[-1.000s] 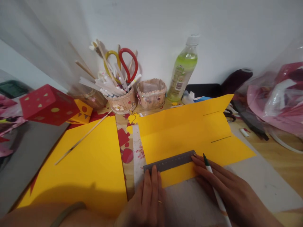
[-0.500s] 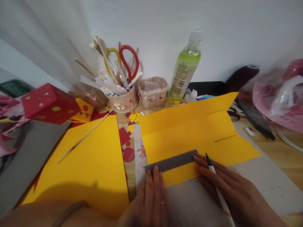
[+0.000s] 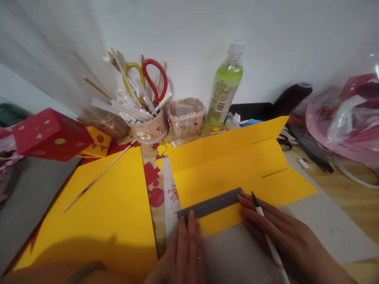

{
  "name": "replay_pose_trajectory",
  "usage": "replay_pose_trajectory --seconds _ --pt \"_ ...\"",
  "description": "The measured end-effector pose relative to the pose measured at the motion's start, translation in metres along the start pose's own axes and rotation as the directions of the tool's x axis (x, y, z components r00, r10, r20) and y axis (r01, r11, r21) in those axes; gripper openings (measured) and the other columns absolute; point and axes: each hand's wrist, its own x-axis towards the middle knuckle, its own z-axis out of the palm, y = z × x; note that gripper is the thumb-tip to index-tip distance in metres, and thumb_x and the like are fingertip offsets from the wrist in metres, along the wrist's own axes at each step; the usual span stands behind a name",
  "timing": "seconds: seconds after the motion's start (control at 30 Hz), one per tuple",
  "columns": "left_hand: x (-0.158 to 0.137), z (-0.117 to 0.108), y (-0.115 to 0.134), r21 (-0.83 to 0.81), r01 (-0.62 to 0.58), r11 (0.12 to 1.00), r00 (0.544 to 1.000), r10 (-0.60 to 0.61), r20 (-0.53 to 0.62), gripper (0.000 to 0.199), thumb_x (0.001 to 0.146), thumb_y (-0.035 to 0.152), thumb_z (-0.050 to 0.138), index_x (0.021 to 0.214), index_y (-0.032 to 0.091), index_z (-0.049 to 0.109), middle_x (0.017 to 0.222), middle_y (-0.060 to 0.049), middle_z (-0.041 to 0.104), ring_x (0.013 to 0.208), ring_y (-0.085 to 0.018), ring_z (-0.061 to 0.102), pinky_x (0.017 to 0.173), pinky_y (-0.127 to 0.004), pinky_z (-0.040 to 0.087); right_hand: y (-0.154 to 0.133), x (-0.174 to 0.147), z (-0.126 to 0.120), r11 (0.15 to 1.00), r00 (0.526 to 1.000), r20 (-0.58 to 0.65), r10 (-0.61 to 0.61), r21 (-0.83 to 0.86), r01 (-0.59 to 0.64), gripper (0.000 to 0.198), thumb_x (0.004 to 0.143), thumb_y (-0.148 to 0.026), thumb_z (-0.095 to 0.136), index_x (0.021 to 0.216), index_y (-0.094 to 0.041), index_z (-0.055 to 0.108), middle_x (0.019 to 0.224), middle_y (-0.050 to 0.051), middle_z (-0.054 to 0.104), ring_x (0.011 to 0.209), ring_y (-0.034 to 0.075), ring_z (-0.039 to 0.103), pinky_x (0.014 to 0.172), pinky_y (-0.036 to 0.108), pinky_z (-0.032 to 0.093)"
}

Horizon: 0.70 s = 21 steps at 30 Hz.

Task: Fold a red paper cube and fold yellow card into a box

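A grey ruler [image 3: 211, 203] lies slantwise across the lower part of a folded yellow sheet of card [image 3: 225, 169]. My left hand [image 3: 188, 248] rests its outstretched fingertips on the ruler's left end. At the ruler's right end, the fingertips of my right hand [image 3: 281, 232] touch it. A white marker [image 3: 270, 240] with a green tip is held in that same hand, its tip pointing up and away from the card. Two short dark lines show near the card's right edge. Beneath the card is a pale sheet [image 3: 319, 225].
Another yellow sheet [image 3: 118, 205] with a thin stick [image 3: 97, 179] on it lies left. Behind stand a red box [image 3: 53, 134], a holder [image 3: 151, 128] of pens and scissors, a small basket [image 3: 186, 120] and a drink bottle [image 3: 225, 86]. Pink plastic bags [image 3: 334, 130] sit right.
The camera view has shifted slightly, so everything appears a little further left. Both hands, the ruler and the marker keep nearly the same positions on the card.
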Motion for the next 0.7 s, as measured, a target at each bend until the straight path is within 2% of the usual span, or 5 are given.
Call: replay_pose_trajectory --seconds 0.27,0.4,0.47,0.63,0.7 --pt "0.003 0.002 0.000 -0.043 0.038 0.998 0.999 -0.040 -0.029 0.023 0.086 0.010 0.046 0.090 0.002 0.067 0.085 -0.011 0.073 0.071 -0.018 0.070 0.064 -0.025 0.048 0.000 -0.001 0.000 1.000 1.000 0.020 0.016 0.003 -0.016 0.043 0.080 -0.001 0.041 0.118 -0.017 0.054 0.122 0.010 0.060 0.116 0.020 0.053 0.086 0.033 0.054" --pt "0.005 0.008 0.004 -0.093 0.135 0.987 0.982 -0.145 -0.120 0.026 0.086 0.008 0.042 0.087 0.001 0.066 0.082 -0.012 0.073 0.067 -0.020 0.069 0.061 -0.028 0.047 0.000 0.000 0.000 1.000 1.000 0.018 0.009 -0.004 -0.009 0.044 0.081 -0.001 0.042 0.120 -0.017 0.053 0.121 0.010 0.061 0.115 0.020 0.054 0.084 0.032 0.056" --pt "0.006 0.009 0.004 -0.098 0.134 0.986 0.977 -0.148 -0.151 0.030 0.087 0.008 0.037 0.087 0.002 0.066 0.081 -0.011 0.073 0.065 -0.020 0.068 0.060 -0.028 0.046 0.000 0.000 0.000 0.999 1.000 0.002 -0.006 -0.031 0.006 0.039 0.083 -0.003 0.041 0.117 -0.017 0.054 0.117 0.010 0.064 0.111 0.020 0.058 0.080 0.031 0.057" --pt "0.010 0.003 -0.004 -0.130 0.057 0.990 0.998 -0.059 -0.011 0.027 0.085 0.010 0.041 0.091 0.003 0.067 0.091 -0.010 0.072 0.066 -0.019 0.066 0.056 -0.028 0.045 0.004 -0.003 0.002 0.998 1.000 0.017 -0.016 -0.062 0.018 0.037 0.082 -0.004 0.044 0.116 -0.015 0.055 0.119 0.010 0.063 0.113 0.021 0.057 0.082 0.032 0.057" --pt "0.012 0.003 -0.006 -0.164 0.050 0.985 0.999 -0.052 -0.004 0.027 0.086 0.010 0.041 0.093 0.003 0.066 0.091 -0.011 0.071 0.069 -0.018 0.066 0.060 -0.028 0.046 0.005 -0.005 0.003 0.997 1.000 0.017 -0.023 -0.070 0.024 0.037 0.082 -0.005 0.045 0.116 -0.015 0.055 0.119 0.009 0.063 0.113 0.021 0.057 0.080 0.031 0.058"
